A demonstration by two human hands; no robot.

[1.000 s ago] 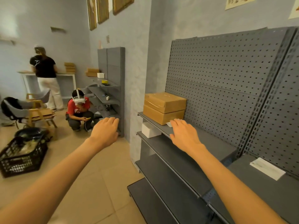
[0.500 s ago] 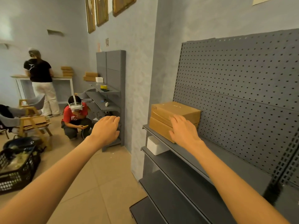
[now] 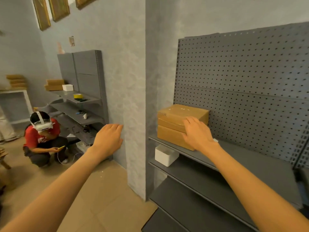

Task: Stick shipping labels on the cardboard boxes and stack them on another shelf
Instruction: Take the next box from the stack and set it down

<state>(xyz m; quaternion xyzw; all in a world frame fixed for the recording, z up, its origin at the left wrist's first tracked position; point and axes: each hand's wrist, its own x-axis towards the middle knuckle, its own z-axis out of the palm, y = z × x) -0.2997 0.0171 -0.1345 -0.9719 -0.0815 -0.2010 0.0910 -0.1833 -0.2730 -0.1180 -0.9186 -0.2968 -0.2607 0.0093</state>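
Boxes: two cardboard boxes stacked at the left end of the top grey shelf [image 3: 247, 158], against the pegboard back panel [image 3: 250, 84]. Upper box [image 3: 177, 115] sat square on the lower box [image 3: 170, 137]; faint white marks on its top, too blurred to read.
R hand: right hand [image 3: 197, 133] was in front of the stack's near corner, palm down, fingers straight & close together, reaching over the seam btw. the two boxes. Contact w/ cardboard: cannot tell; it gripped nothing.
L hand: left hand [image 3: 108, 139] was out in the air left of the blue wall corner, palm down, fingers straight & together, thumb tucked alongside. Held nothing.
Paper: small white corner [image 3: 215, 140] showed on the shelf just behind the R wrist, mostly hidden.
Lower shelf: white box [image 3: 164, 155] one level down, under the stack.
Background: crouched person in red shirt [image 3: 42, 138] w/ white headset, holding something yellow; second grey shelf unit [image 3: 87, 91] w/ yellow tape roll [image 3: 78, 96], white box, more brown boxes.
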